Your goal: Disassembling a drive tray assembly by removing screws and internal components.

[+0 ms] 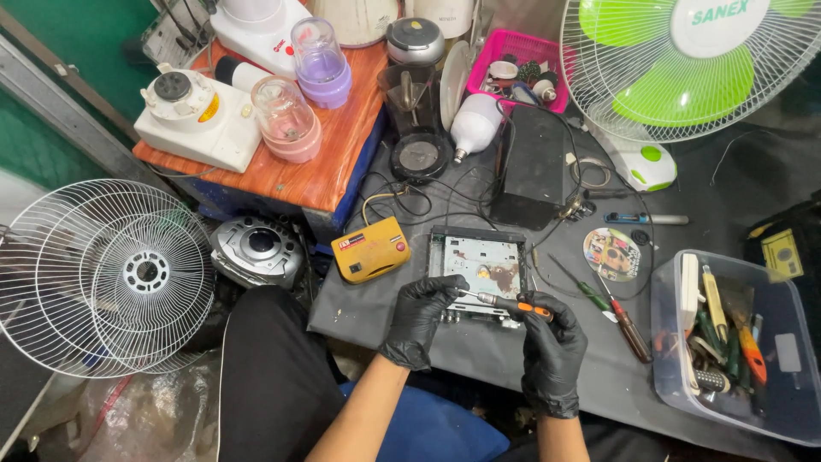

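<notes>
Holding a screwdriver (511, 304) with an orange-and-black handle, the right hand (554, 352) in a black glove has its grip clenched around the handle at lower centre of the frame. The tool's metal tip points left toward the left hand (419, 318), also black-gloved, whose fingers pinch the shaft near the tip just above the front edge of an opened electronic unit (477, 267). This unit, a flat metal chassis with its circuit board exposed, lies on the dark counter (479, 351) at the centre of the frame.

Just left of the unit rests a yellow meter (370, 249) with dark leads curling behind it. To the right lie a green-handled screwdriver (581, 286), a red-handled screwdriver (623, 318) and a printed disc (611, 254). A clear plastic bin (676, 359) of mixed hand tools fills the lower right. A black box (532, 167) stands behind the unit, with a white bulb (475, 125) and a pink basket (522, 51) above it. A green-bladed fan (676, 64) occupies the upper right, a bare white fan guard (103, 275) the left edge, and blender parts sit on an orange table (333, 162) at upper left.
</notes>
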